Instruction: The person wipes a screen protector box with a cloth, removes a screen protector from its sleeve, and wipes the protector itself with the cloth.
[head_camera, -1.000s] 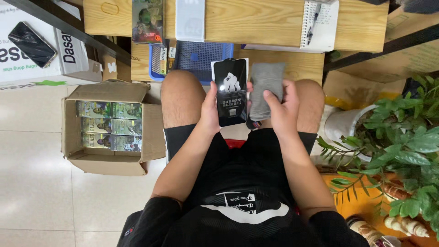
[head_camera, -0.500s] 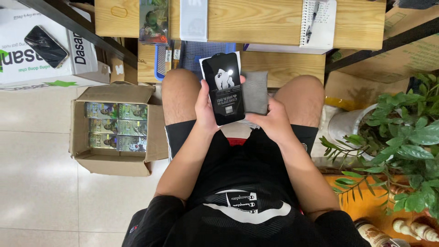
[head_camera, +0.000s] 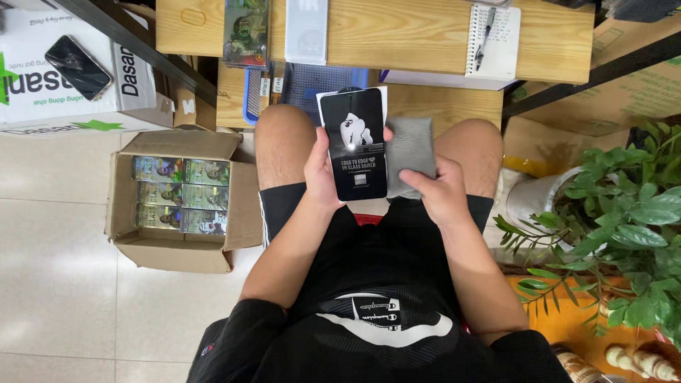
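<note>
Two bare hands meet above the person's lap. The left hand (head_camera: pixel 320 170) grips a flat black rectangular package with a white backing card (head_camera: pixel 353 142), fingers curled round its left edge and the thumb pressed on its front. The right hand (head_camera: pixel 438 190) is closed on the lower end of a grey soft rectangular pouch (head_camera: pixel 410 150), which lies just beside the package and touches its right edge.

The package stands with its long axis running away from the body, top end pointing toward the light wooden table (head_camera: pixel 397 32) ahead, tilted very slightly left. It hangs between the bare knees, its top end just short of the table's near edge and of a blue plastic basket (head_camera: pixel 323 76) under it.

Room is tight: an open cardboard box of small colourful packs (head_camera: pixel 181 198) sits on the tiled floor to the left, a potted green plant (head_camera: pixel 617 220) crowds the right.
</note>
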